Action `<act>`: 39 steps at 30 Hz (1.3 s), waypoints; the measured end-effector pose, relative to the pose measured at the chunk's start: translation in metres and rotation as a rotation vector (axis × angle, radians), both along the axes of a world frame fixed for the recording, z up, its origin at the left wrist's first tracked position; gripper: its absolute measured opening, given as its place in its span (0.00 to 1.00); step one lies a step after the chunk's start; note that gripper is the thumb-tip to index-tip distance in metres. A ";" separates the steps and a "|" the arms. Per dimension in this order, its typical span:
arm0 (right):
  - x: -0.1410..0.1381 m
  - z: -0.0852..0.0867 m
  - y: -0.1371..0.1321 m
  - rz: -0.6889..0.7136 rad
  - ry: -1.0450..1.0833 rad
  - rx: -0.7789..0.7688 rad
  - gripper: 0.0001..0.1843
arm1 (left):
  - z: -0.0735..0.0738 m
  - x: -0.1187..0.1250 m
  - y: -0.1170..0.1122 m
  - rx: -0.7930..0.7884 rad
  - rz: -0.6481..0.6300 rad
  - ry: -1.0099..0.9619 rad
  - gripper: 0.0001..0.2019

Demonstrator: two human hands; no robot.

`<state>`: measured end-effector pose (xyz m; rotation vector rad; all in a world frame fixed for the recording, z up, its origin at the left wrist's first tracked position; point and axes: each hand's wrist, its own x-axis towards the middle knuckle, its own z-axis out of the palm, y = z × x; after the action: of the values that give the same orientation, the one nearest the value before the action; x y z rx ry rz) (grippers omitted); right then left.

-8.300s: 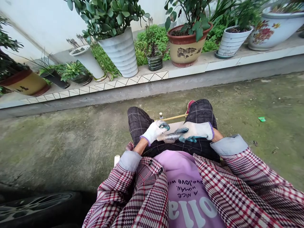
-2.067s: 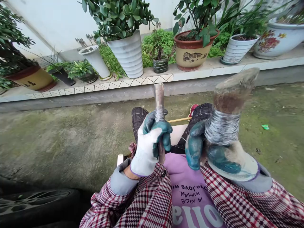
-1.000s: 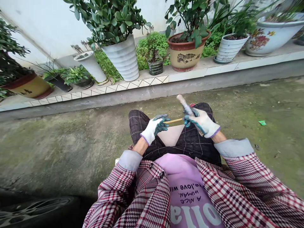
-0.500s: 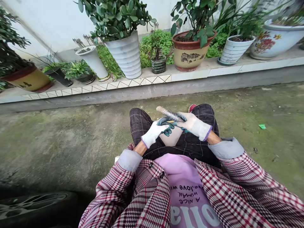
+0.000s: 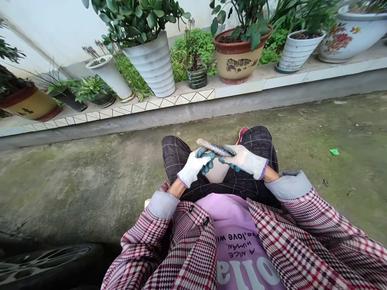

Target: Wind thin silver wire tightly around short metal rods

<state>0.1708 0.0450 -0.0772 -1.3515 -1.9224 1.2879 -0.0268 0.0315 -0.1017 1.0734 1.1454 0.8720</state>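
Sideways, rod point(image 5: 213, 147) in right hand point(image 5: 246, 161), over left hand point(image 5: 193, 169).

We are seeing a tall ribbed white pot point(image 5: 155, 64) standing on a tiled concrete ledge point(image 5: 242, 86), with a small dark ribbed pot point(image 5: 197, 77) and a tan clay pot with a red-brown rim point(image 5: 238, 60) sitting near it. A small green scrap point(image 5: 333, 152) is lying on the mossy concrete ground point(image 5: 90, 181).
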 end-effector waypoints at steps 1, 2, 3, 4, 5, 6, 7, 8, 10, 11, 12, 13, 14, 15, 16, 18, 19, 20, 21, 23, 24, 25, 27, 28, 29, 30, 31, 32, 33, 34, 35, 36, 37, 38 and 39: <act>-0.001 0.001 -0.001 0.002 0.030 -0.026 0.10 | 0.000 0.000 0.000 0.004 0.008 0.004 0.11; -0.001 0.001 -0.002 0.003 0.053 -0.041 0.10 | 0.001 0.000 -0.001 0.012 0.020 0.007 0.11; -0.001 0.000 -0.002 0.003 0.070 -0.051 0.11 | 0.001 0.000 -0.001 0.024 0.036 0.013 0.10; -0.001 0.000 -0.003 0.006 0.086 -0.063 0.12 | 0.001 0.001 -0.001 0.038 0.056 0.017 0.10; -0.001 0.000 -0.003 0.011 0.101 -0.081 0.12 | 0.002 0.002 -0.001 0.052 0.082 0.018 0.11; -0.001 0.000 -0.003 0.018 0.113 -0.097 0.13 | 0.002 0.003 0.000 0.065 0.114 0.018 0.12; -0.001 0.000 -0.003 0.023 0.122 -0.114 0.14 | 0.002 0.004 0.001 0.078 0.146 0.016 0.14; -0.001 0.001 -0.004 0.030 0.125 -0.132 0.14 | 0.003 0.005 0.002 0.091 0.174 0.009 0.16; -0.001 0.002 -0.004 0.041 0.098 -0.132 0.15 | 0.004 0.006 0.003 0.109 0.204 -0.010 0.17; 0.000 0.002 -0.004 0.039 0.061 -0.097 0.16 | 0.004 0.005 0.004 0.111 0.213 -0.015 0.17; 0.001 0.002 -0.004 0.027 0.013 -0.036 0.17 | 0.004 0.005 0.005 0.106 0.222 -0.019 0.17; 0.002 0.000 -0.004 0.008 -0.044 0.048 0.18 | 0.003 0.003 0.006 0.095 0.233 -0.024 0.17; 0.004 -0.002 -0.003 -0.014 -0.107 0.147 0.19 | 0.002 0.002 0.007 0.079 0.243 -0.031 0.16; 0.006 -0.004 -0.001 -0.034 -0.173 0.247 0.19 | 0.001 0.001 0.008 0.064 0.248 -0.037 0.16; 0.008 -0.007 0.000 -0.043 -0.241 0.337 0.18 | 0.000 0.000 0.008 0.053 0.248 -0.040 0.15; 0.012 -0.013 0.004 -0.027 -0.396 0.458 0.18 | -0.001 -0.001 0.008 0.035 0.240 -0.027 0.14; 0.013 -0.015 0.005 -0.014 -0.484 0.490 0.18 | -0.001 -0.001 0.008 0.033 0.235 -0.010 0.14; 0.014 -0.017 0.006 -0.001 -0.573 0.503 0.19 | -0.001 -0.001 0.007 0.036 0.230 0.010 0.13; 0.014 -0.018 0.007 0.009 -0.656 0.501 0.19 | 0.000 0.000 0.006 0.041 0.222 0.023 0.13; 0.010 -0.018 0.008 0.019 -0.786 0.481 0.20 | 0.003 0.002 0.003 0.045 0.202 0.009 0.13; 0.007 -0.019 0.007 0.023 -0.829 0.471 0.20 | 0.004 0.003 0.001 0.041 0.195 -0.015 0.13; 0.004 -0.019 0.006 0.032 -0.858 0.464 0.20 | 0.006 0.004 -0.001 0.031 0.193 -0.041 0.14; -0.001 -0.020 0.005 0.057 -0.885 0.451 0.21 | 0.007 0.005 -0.003 0.019 0.185 -0.075 0.15; -0.002 -0.021 0.005 0.069 -0.877 0.443 0.21 | 0.007 0.006 -0.004 0.018 0.174 -0.072 0.15; -0.002 -0.021 0.006 0.076 -0.846 0.437 0.21 | 0.006 0.006 -0.004 0.017 0.160 -0.059 0.15; -0.001 -0.022 0.007 0.070 -0.787 0.429 0.21 | 0.005 0.007 -0.004 0.015 0.145 -0.043 0.15; 0.002 -0.021 0.008 0.052 -0.701 0.416 0.20 | 0.003 0.007 -0.004 0.011 0.128 -0.030 0.15; 0.005 -0.020 0.009 0.025 -0.597 0.390 0.19 | 0.002 0.007 -0.004 0.007 0.117 -0.021 0.15; 0.008 -0.019 0.010 -0.007 -0.486 0.350 0.18 | 0.001 0.006 -0.003 0.005 0.111 -0.016 0.14; 0.011 -0.017 0.011 -0.036 -0.380 0.293 0.16 | -0.001 0.005 -0.002 0.008 0.106 -0.015 0.14; 0.014 -0.014 0.010 -0.060 -0.285 0.216 0.14 | -0.001 0.005 -0.001 0.014 0.102 -0.014 0.13; 0.015 -0.012 0.010 -0.074 -0.199 0.129 0.13 | -0.002 0.004 0.000 0.022 0.102 -0.010 0.12; 0.015 -0.010 0.008 -0.080 -0.120 0.043 0.13 | -0.002 0.003 0.001 0.028 0.103 -0.003 0.11; 0.015 -0.009 0.007 -0.086 -0.048 -0.035 0.14 | -0.002 0.002 0.002 0.033 0.104 0.006 0.11; 0.014 -0.009 0.006 -0.092 0.014 -0.099 0.14 | -0.002 0.001 0.003 0.034 0.100 0.015 0.11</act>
<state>0.1844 0.0507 -0.0857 -1.4578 -1.7865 1.3591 -0.0262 0.0340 -0.1034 1.0591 1.2088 0.9666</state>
